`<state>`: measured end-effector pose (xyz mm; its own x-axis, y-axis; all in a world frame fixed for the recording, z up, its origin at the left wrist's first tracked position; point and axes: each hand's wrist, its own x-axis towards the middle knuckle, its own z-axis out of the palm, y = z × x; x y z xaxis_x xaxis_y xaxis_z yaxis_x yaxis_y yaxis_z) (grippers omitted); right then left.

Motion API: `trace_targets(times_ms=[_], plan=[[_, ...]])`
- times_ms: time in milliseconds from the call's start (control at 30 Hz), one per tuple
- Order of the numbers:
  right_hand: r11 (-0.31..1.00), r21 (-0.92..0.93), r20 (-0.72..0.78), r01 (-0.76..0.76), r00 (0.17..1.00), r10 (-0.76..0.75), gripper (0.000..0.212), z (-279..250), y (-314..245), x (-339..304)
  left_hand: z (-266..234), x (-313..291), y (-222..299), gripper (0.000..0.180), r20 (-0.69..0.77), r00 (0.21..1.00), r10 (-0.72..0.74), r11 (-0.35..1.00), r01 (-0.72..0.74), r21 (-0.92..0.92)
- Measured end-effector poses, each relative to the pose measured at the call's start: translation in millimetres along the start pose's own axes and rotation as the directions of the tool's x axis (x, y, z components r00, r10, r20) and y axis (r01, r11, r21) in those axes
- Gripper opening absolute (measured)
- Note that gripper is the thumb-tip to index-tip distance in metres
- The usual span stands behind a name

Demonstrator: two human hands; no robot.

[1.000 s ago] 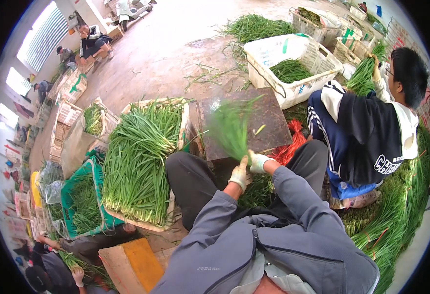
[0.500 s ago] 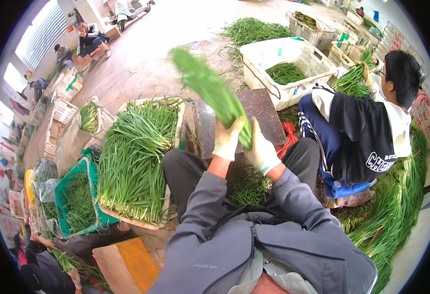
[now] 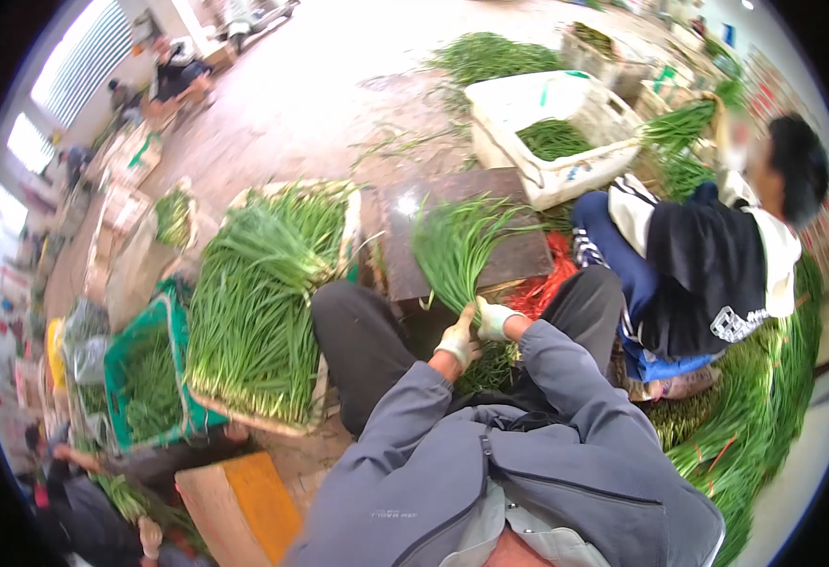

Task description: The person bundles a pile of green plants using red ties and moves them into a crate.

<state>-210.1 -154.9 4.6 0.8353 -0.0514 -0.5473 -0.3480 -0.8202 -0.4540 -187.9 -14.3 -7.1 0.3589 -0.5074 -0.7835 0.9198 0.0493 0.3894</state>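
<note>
A bunch of garlic chives (image 3: 460, 250) stands between my two gloved hands, its leaves fanning out over a dark square board (image 3: 400, 250). My left hand (image 3: 458, 338) is wrapped round the bunch's lower end. My right hand (image 3: 495, 319) grips the same end from the other side; its fingertips are partly hidden. Between my knees, below the hands, lie loose chives (image 3: 492, 369). Red plastic strings (image 3: 554, 283) hang at the board's right edge. Left of my knee stands a crate heaped with chives (image 3: 254, 331), a loose bunch lying across its top.
A white crate (image 3: 603, 156) with some chives stands beyond the board. Close on my right sits a co-worker (image 3: 707, 255), with long chives (image 3: 764, 416) piled behind. To the left are a green crate (image 3: 188, 416) and a cardboard box (image 3: 235, 510). Another person (image 3: 93, 515) works at lower left.
The chive bunch has come down and toward me from a raised, slanting, blurred position; its leaves now spread over the board. Both hands have moved lower and closer together at its base.
</note>
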Motion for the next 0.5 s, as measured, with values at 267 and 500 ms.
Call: trace_targets(times_ms=[267, 500], plan=[[0.957, -0.135, -0.261, 0.259, 0.922, -0.286, 0.082, -39, -59, -78, 8, -44, 57, 0.031, -0.146, 0.794, 0.590, 0.766, -0.608, -0.208], [0.947, 0.147, -0.772, 0.285, 0.632, -0.071, 0.095, -105, -114, -116, 101, -129, 155, 0.076, 0.440, 0.211, 0.873, 0.204, -0.977, 0.063]])
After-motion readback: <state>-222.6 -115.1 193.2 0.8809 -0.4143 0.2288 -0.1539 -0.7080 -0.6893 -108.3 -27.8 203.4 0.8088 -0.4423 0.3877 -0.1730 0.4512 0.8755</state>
